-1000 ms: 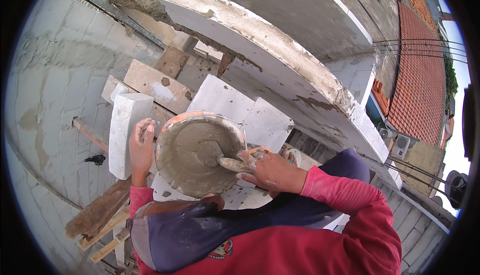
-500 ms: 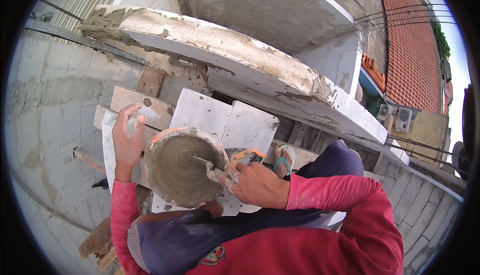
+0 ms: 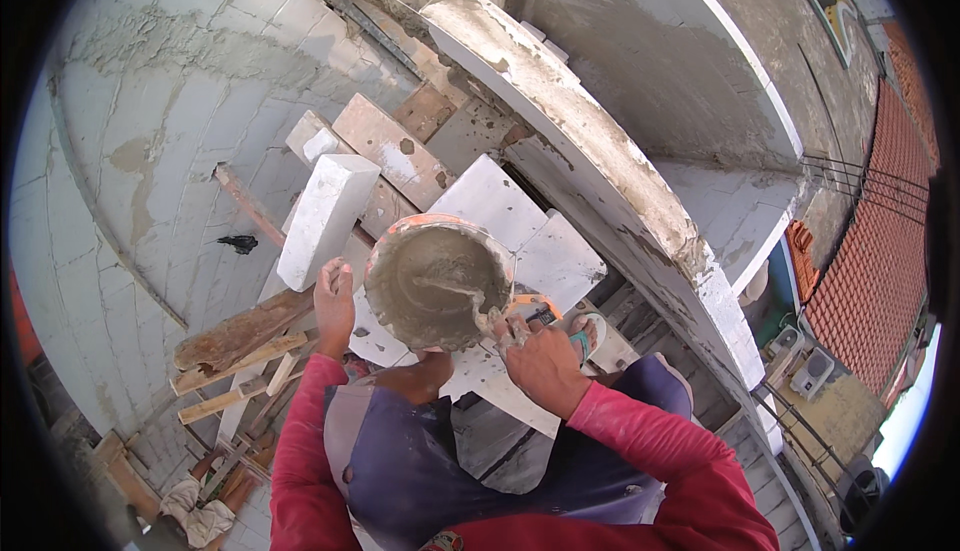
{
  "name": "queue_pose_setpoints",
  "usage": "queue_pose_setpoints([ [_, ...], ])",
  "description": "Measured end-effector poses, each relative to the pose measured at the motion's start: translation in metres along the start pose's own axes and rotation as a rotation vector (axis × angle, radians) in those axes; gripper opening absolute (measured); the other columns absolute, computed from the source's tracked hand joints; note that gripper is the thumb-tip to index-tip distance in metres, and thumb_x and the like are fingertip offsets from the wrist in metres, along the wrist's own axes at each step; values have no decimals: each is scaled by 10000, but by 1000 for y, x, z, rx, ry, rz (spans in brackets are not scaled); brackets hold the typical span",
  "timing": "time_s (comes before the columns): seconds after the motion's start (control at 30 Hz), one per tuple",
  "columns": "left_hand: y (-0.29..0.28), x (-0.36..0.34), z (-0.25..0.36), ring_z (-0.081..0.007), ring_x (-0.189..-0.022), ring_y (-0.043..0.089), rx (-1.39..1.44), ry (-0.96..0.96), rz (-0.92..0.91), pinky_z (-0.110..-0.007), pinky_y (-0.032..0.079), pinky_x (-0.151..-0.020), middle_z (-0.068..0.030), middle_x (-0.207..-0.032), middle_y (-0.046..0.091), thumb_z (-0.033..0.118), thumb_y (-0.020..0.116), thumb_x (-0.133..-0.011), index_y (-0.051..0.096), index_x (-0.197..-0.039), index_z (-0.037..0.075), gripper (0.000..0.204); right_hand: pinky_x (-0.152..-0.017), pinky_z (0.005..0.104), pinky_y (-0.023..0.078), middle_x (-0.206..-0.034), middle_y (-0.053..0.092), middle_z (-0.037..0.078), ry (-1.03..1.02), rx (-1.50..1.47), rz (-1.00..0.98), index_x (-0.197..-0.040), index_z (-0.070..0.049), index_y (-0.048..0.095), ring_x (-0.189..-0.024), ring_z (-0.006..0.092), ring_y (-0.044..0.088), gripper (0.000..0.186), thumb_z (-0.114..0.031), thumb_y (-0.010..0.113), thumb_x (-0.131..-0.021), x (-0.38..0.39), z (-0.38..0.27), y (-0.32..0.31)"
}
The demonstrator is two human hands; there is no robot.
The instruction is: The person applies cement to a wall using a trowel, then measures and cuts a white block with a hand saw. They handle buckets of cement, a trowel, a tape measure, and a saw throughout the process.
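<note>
Left hand (image 3: 334,311): held half-open beside one thick white block (image 3: 330,219) | right hand (image 3: 543,363): closed around one mortar-coated tool (image 3: 483,305) | one mortar bucket (image 3: 375,296) set between them

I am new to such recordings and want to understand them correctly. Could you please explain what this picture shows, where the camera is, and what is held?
There is no machine here: somebody works bare-handed. The view comes from a fisheye camera worn on the head, looking down, so straight edges bend near the rim. Picture left is the wearer's own left.

In the middle is a bucket of grey mortar, with white slabs and planks around it. The right hand holds a mortar-covered tool at the bucket's right side; its shape is unclear. The left hand, loosely curled, is beside a white block; I cannot tell whether they touch.
</note>
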State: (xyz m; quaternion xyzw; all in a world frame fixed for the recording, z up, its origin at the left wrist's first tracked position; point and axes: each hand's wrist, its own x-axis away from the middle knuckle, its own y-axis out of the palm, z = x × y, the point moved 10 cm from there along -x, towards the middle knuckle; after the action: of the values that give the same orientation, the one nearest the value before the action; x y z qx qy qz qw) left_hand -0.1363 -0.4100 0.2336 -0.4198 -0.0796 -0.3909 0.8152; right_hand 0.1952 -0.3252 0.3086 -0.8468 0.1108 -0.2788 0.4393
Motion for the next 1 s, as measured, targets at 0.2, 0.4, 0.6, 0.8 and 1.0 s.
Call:
queue_pose_setpoints([
  [0.2,-11,48,-40,-245,-1175,629,1,-279,-133,-360,487,-1007,-214,-1335,627,264,612,-1038,485,-1442,-17,508,-621,416,556,-1054,728,200,109,87,-332,-1422,-20,556,-788,302,737,651,-205,671,-808,7,-17,-26],
  [0.4,-6,62,-57,-170,-1031,654,338,-337,-149,-336,503,-886,-118,-1128,718,262,633,-1017,483,-1455,34,516,-716,469,556,-923,751,159,175,100,-244,-1079,-48,740,-770,304,743,365,-255,722,-779,4,-35,-33],
  [0.6,-22,53,-50,-213,-1002,682,235,-445,-188,-361,534,-888,-183,-1201,685,248,664,-992,523,-1412,26,496,-668,525,557,-807,708,251,136,-38,-220,-1452,12,427,-698,424,702,650,-333,621,-937,-7,-47,-39],
  [0.8,-48,27,-55,-302,-1056,689,8,-224,-28,-406,540,-923,-219,-1241,661,319,686,-976,544,-1389,21,529,-677,521,564,-806,713,232,169,-49,55,-1519,28,348,-714,432,700,737,-344,623,-946,-12,-52,-34],
  [1.0,-82,41,-79,-323,-1142,673,115,-246,-52,-411,525,-976,-240,-1238,670,347,665,-995,559,-1367,1,519,-873,596,518,-872,748,176,377,55,-431,-897,-87,782,-850,409,725,484,-478,520,-1012,-35,-44,36],
])
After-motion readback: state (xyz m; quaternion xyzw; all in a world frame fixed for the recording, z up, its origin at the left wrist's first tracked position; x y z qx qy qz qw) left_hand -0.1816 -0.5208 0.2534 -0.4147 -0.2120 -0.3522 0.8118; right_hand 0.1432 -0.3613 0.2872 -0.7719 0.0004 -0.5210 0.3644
